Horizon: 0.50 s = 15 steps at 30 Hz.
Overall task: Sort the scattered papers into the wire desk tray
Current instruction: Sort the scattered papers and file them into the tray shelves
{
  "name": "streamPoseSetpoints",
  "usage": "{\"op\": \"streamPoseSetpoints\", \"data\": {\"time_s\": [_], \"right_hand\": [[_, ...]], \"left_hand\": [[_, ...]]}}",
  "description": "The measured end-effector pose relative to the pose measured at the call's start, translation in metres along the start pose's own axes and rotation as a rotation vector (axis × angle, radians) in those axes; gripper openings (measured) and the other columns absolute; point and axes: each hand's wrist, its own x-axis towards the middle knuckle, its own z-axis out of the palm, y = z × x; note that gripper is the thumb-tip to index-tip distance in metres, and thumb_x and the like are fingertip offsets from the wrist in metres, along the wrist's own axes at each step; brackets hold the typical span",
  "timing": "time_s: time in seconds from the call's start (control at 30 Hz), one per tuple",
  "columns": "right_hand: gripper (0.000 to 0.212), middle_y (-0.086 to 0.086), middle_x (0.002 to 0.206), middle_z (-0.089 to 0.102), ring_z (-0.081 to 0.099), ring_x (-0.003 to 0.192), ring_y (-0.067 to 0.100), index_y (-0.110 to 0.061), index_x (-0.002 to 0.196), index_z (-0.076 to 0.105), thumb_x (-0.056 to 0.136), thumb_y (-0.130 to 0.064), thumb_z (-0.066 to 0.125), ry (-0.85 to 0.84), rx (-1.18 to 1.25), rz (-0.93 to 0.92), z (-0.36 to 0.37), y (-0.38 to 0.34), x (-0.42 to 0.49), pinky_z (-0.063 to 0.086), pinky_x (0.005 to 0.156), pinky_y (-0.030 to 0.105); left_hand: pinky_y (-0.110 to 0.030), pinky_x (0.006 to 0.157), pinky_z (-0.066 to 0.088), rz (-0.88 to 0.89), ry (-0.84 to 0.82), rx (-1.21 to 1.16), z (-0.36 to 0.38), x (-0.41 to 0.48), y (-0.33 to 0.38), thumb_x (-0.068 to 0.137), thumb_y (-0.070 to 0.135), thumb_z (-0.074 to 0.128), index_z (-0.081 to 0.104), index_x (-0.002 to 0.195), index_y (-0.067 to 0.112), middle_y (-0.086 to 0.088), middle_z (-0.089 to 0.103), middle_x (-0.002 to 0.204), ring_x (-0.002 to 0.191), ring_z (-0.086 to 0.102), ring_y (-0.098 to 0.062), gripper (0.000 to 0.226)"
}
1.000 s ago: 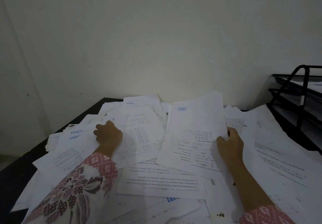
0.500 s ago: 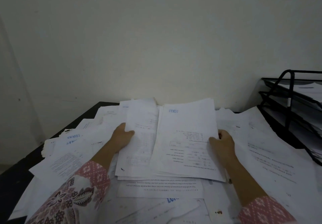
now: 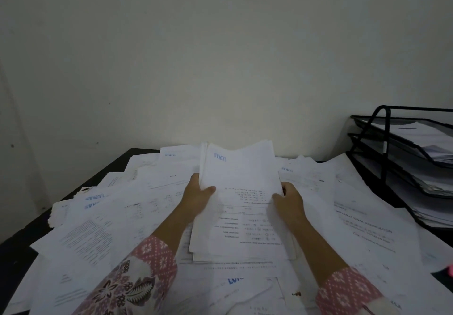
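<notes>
A black wire desk tray (image 3: 392,128) is standing at the table's far right against the wall, showing three stacked tiers, each tier holding white sheets; the lowest tier is carrying the thickest pile. Two hands are working mid-table. The left hand (image 3: 196,198) is gripping the left edge of a gathered stack of papers (image 3: 241,206), thumb lying over the top sheet; the right hand (image 3: 289,200) is gripping the right edge, thumb likewise on top. The stack's far end is tilting upward while its near end is resting on the scattered papers (image 3: 103,231), which are covering nearly the whole black table (image 3: 14,248); these loose sheets are overlapping too heavily for counting. The stack is sitting well apart from the tray.
</notes>
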Motion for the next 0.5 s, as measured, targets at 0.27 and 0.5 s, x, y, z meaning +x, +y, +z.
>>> {"op": "streamPoseSetpoints", "data": {"time_s": [0.27, 0.5], "right_hand": [[0.043, 0.003, 0.109, 0.049, 0.05, 0.095, 0.018, -0.01, 0.123, 0.035, 0.091, -0.025, 0.059, 0.015, 0.335, 0.02, -0.033, -0.03, 0.002, 0.041, 0.072, 0.027], [0.032, 0.004, 0.117, 0.055, 0.053, 0.101, 0.017, -0.01, 0.124, 0.044, 0.094, -0.016, 0.054, 0.06, 0.34, -0.1, -0.066, -0.04, 0.003, 0.046, 0.083, 0.031]], "left_hand": [[-0.031, 0.087, 0.051, 0.197, -0.055, -0.263, -0.001, -0.006, 0.036, 0.095, 0.013, 0.051, 0.042, 0.13, 0.012, -0.004, 0.055, 0.126, 0.11, 0.057, -0.021, 0.036], [-0.032, 0.09, 0.051, 0.337, -0.085, -0.351, 0.014, -0.015, 0.067, 0.094, 0.017, 0.054, 0.048, 0.118, 0.02, 0.002, 0.061, 0.115, 0.103, 0.061, -0.015, 0.025]]}}
